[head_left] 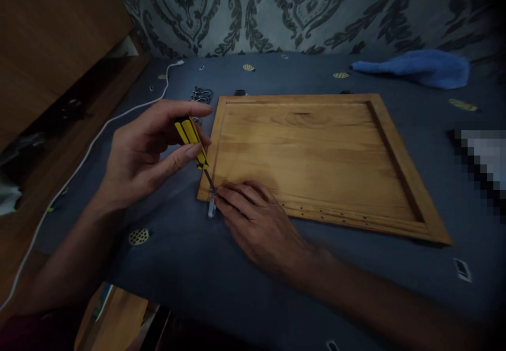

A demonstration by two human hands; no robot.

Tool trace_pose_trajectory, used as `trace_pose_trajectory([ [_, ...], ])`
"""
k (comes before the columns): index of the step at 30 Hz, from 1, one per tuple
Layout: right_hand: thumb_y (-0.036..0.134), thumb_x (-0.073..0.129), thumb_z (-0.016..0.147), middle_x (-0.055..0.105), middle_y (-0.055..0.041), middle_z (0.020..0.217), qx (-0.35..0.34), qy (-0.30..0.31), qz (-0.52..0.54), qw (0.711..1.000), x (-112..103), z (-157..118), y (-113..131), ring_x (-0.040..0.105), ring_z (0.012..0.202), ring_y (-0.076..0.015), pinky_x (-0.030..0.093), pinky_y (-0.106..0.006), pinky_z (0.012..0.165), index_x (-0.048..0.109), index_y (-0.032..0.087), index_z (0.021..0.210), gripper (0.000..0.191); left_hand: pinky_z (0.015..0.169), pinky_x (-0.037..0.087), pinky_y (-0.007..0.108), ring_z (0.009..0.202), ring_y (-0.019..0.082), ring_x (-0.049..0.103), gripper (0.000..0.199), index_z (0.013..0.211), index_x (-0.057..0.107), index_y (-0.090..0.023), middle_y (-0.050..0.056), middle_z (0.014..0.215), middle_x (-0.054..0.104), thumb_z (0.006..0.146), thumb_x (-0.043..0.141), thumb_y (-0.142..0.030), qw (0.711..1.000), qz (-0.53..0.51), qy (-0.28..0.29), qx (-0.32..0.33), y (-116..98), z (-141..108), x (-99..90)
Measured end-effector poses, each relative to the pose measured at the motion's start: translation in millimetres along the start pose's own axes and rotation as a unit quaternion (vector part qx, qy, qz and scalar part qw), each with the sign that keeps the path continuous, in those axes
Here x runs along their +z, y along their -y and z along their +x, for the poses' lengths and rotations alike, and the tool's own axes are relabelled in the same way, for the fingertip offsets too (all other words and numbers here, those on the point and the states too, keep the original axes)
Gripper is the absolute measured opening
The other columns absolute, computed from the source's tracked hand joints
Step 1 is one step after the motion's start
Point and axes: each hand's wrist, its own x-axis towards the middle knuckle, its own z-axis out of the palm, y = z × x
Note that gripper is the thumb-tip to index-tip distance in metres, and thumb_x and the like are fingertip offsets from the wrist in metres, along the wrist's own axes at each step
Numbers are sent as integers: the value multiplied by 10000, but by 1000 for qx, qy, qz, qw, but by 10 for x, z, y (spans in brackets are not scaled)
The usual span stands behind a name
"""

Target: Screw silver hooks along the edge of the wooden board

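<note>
My left hand has its thumb and fingers around the yellow-and-black handle of a screwdriver, with the index finger stretched out above it. The screwdriver leans, its shaft pointing down at a small metal hinge-like fitting on the near left corner of a framed wooden panel. My right hand lies over the panel's near edge, fingers stretched out and fairly flat. Its fingertips rest beside the screwdriver tip and the fitting. The thumb and the exact contact at the tip are hidden.
Several metal fittings lie beyond the panel's far left corner. A white cable runs along the left side of the blue cloth-covered surface. A blue cloth lies at the back right. Wooden furniture stands at left.
</note>
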Motion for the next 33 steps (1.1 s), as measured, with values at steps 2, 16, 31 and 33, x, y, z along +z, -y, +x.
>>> trace_pose_trajectory([
  [2,103,453,1020,737,-130,1267,-1,2,-2,1000,-6,3,-2,627,1206,-254,510,-460,1047,691,106,1273,348,711,645,243,896,164,735,538,1355,670,-299,37,1063,732,853,798,-154,999,22,-18,27,29,14,14],
  [16,95,465,1012,743,-135,1246,-8,-8,-5,1000,-8,2,-3,641,1148,-262,518,-444,1020,688,63,1253,330,702,644,218,867,138,722,544,1318,690,-263,29,1058,717,808,850,-159,999,16,-39,21,36,13,42],
  [31,107,463,1018,734,-146,1258,-3,6,9,1000,-1,3,-6,626,1196,-261,517,-467,1026,685,93,1275,340,613,640,228,787,150,720,566,1291,707,-323,16,1034,726,775,870,-159,997,38,-48,37,41,22,47],
  [33,113,459,1024,732,-141,1264,-1,6,3,1000,-5,3,-6,623,1209,-260,514,-464,1034,685,102,1278,341,585,631,214,756,136,717,541,1260,732,-318,1,1028,739,763,879,-160,995,52,-70,40,33,19,43],
])
